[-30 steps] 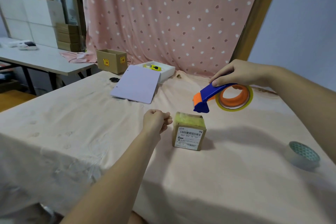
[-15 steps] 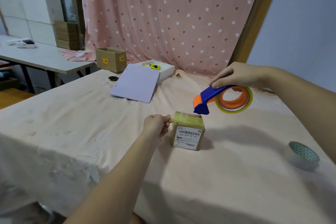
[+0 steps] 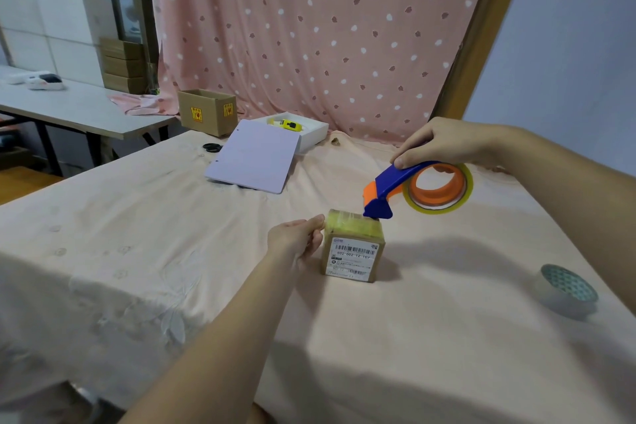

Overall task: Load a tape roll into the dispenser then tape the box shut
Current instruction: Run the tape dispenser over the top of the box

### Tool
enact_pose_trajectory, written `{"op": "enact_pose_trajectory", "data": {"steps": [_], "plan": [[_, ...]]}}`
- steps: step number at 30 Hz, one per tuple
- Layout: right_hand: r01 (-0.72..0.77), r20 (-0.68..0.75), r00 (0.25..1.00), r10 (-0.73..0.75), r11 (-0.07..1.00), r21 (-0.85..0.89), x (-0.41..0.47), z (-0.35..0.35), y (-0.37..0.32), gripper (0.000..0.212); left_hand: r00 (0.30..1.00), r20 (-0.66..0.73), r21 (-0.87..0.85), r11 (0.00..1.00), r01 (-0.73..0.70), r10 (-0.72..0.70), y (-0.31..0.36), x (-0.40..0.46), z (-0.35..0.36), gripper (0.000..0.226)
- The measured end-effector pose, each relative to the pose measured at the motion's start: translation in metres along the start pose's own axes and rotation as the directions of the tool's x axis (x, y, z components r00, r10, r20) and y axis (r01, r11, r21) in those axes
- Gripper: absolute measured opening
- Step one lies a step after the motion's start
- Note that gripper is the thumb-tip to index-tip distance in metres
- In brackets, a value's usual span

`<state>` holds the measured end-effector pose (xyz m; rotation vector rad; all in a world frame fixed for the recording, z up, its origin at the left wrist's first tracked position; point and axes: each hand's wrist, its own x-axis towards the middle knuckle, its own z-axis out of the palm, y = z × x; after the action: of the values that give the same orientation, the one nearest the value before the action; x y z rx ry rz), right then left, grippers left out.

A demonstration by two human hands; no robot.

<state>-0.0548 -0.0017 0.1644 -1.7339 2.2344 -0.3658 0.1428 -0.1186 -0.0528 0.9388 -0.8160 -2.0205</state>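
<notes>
A small brown cardboard box [image 3: 354, 253] with a barcode label on its near face stands on the cloth-covered table, its top covered with yellowish clear tape. My left hand [image 3: 296, 239] presses against the box's left side, thumb at the top left edge. My right hand [image 3: 444, 144] holds a blue and orange tape dispenser [image 3: 389, 190] by its handle. A roll of clear tape [image 3: 438, 189] on an orange core sits in the dispenser. The blue nose touches the back right edge of the box top.
A second tape roll [image 3: 566, 289] with a green patterned core lies at the right. At the back are a lilac board [image 3: 256, 155] leaning on a white tray [image 3: 311, 131], scissors [image 3: 212, 147], and an open cardboard box [image 3: 208, 110]. A pink dotted curtain hangs behind.
My left hand has moved right from beside the box until it rests on the box's left side. The dispenser has come down and its nose now meets the box top.
</notes>
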Motion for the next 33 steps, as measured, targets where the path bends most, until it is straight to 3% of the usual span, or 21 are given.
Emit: {"op": "enact_pose_trajectory", "data": {"steps": [4, 6, 8, 10, 11, 13, 15, 18, 22, 25, 27, 30, 33], "plan": [[-0.010, 0.010, 1.000, 0.010, 1.000, -0.020, -0.001, -0.001, -0.007, 0.022, 0.996, -0.011, 0.231, 0.970, -0.079, 0.083, -0.003, -0.005, 0.001, 0.031], [-0.025, 0.016, 1.000, 0.026, 0.999, -0.043, -0.001, -0.002, -0.008, 0.021, 0.992, 0.003, 0.457, 0.882, -0.116, 0.129, -0.009, -0.005, -0.002, 0.034], [-0.032, 0.016, 0.999, 0.033, 0.998, -0.048, -0.001, -0.002, -0.007, 0.020, 0.956, 0.004, 0.624, 0.746, -0.231, 0.292, -0.014, -0.003, -0.003, 0.025], [-0.035, 0.009, 0.999, 0.035, 0.999, -0.038, -0.001, -0.002, -0.004, 0.019, 0.872, 0.063, 0.589, 0.688, -0.425, 0.485, -0.012, -0.008, 0.000, 0.026], [-0.035, 0.006, 0.999, 0.036, 0.999, -0.035, -0.002, -0.002, -0.003, 0.019, 0.842, 0.142, 0.543, 0.670, -0.506, 0.521, -0.010, -0.013, 0.002, 0.039], [-0.041, 0.007, 0.999, 0.041, 0.999, -0.032, -0.002, -0.002, -0.002, 0.020, 0.822, 0.363, 0.514, 0.642, -0.569, 0.438, -0.008, -0.024, 0.010, 0.079], [-0.052, 0.007, 0.999, 0.052, 0.998, -0.036, -0.002, -0.002, 0.000, 0.020, 0.818, 0.521, 0.548, 0.640, -0.539, 0.243, -0.014, -0.030, 0.017, 0.110], [-0.058, 0.011, 0.998, 0.058, 0.997, -0.046, -0.007, -0.003, 0.004, 0.019, 0.837, 0.540, 0.591, 0.669, -0.451, 0.087, -0.029, -0.025, 0.018, 0.124], [-0.056, -0.009, 0.998, 0.056, 0.998, 0.013, -0.018, -0.005, 0.013, 0.018, 0.830, 0.557, 0.566, 0.721, -0.400, 0.024, -0.042, -0.015, 0.017, 0.124], [-0.057, -0.052, 0.997, 0.061, 0.995, 0.079, -0.027, -0.002, 0.027, 0.020, 0.808, 0.586, 0.546, 0.708, -0.448, 0.059, -0.043, -0.013, 0.018, 0.120], [-0.061, -0.057, 0.996, 0.068, 0.992, 0.112, -0.032, 0.004, 0.039, 0.020, 0.791, 0.603, 0.532, 0.688, -0.493, 0.101, -0.043, -0.014, 0.018, 0.101], [-0.062, -0.054, 0.996, 0.070, 0.988, 0.143, -0.041, 0.017, 0.057, 0.022, 0.759, 0.628, 0.489, 0.673, -0.555, 0.169, -0.043, -0.017, 0.018, 0.048], [-0.064, -0.077, 0.994, 0.081, 0.979, 0.193, -0.049, 0.021, 0.071, 0.026, 0.734, 0.651, 0.484, 0.640, -0.597, 0.194, -0.044, -0.020, 0.020, 0.037]]}}
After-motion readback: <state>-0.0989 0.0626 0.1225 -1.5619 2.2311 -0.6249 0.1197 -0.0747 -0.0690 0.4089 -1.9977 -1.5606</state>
